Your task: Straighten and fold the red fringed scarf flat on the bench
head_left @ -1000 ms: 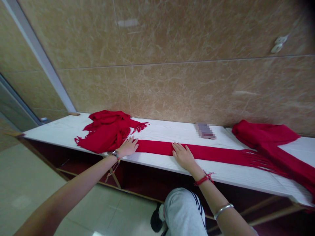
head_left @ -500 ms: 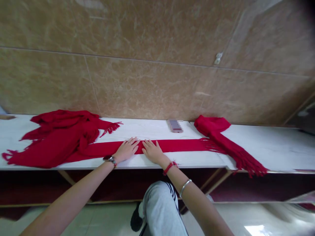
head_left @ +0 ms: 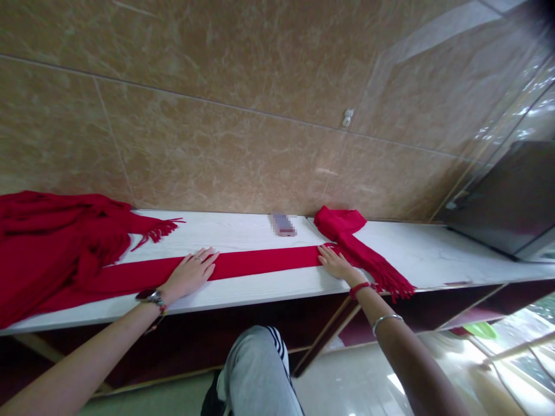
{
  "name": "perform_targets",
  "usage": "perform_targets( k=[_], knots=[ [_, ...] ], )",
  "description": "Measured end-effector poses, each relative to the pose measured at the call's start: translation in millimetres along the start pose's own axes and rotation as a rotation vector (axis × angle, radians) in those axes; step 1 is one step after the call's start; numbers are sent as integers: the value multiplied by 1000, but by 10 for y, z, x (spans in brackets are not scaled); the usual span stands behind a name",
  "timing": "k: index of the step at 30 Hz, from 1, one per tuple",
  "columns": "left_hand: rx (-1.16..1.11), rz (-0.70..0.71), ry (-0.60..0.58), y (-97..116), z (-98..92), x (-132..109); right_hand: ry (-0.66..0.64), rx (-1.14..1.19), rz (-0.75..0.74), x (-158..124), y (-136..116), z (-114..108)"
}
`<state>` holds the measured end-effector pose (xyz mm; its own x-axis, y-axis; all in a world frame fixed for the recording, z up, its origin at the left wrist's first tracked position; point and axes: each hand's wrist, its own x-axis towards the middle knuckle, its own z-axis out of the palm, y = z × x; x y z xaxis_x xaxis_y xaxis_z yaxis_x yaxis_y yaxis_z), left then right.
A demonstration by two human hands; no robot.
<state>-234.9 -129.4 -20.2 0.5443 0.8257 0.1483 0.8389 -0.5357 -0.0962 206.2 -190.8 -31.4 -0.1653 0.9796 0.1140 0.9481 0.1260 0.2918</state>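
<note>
A long red scarf (head_left: 264,263) lies flat in a narrow strip along the white counter. My left hand (head_left: 191,274) rests on the strip, palm down with fingers stretched out. Toward the strip's right end, by its fringe, my right hand (head_left: 336,264) lies flat with fingers extended. Just beyond that hand is a second red scarf (head_left: 351,242), loosely folded, its fringe hanging to the counter's front edge. At the left, a heap of red scarves (head_left: 56,242) covers the strip's other end.
A phone, blurred out, (head_left: 284,225) lies near the wall behind the strip. The white counter (head_left: 433,248) runs along a brown tiled wall (head_left: 217,156). Open shelves sit below. A dark grey box-like object (head_left: 507,196) stands at the far right, and a green basin (head_left: 481,330) is low down.
My right hand has slid right along the scarf to its fringed end, away from my left hand. My left hand stays on the strip. The view has turned to the right.
</note>
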Motion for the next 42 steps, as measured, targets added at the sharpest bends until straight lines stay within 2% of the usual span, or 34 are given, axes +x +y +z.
perform_targets(
  k=[3,6,8,11,13,15,18,21,25,28,32,42],
  knots=[
    [-11,-13,-14,14,-10,-2,1,-29,69,25,86,-12],
    [-18,-20,-39,17,-14,-3,173,60,135,119,-143,-154],
    [-27,-28,-65,9,-28,14,257,147,13,156,-408,-291],
    [-38,-48,-146,8,-114,107,290,234,-255,139,-817,-511],
    [-36,-18,-195,42,-213,236,276,203,-348,108,-1009,-639],
    [-41,49,-211,123,-319,421,251,131,-367,85,-1097,-728],
    [-102,175,-189,343,-426,761,231,22,-362,66,-1063,-768],
    [-228,280,-173,622,-456,1104,218,-43,-383,44,-954,-740],
    [-334,265,-309,892,-428,1477,232,-67,-424,26,-889,-727],
    [-360,258,-406,938,-384,1669,263,-66,-473,53,-913,-760],
    [-416,265,-495,883,-331,1786,281,-63,-546,127,-969,-804],
    [-549,264,-602,861,-352,1805,326,-113,-704,294,-1065,-757]
  ],
)
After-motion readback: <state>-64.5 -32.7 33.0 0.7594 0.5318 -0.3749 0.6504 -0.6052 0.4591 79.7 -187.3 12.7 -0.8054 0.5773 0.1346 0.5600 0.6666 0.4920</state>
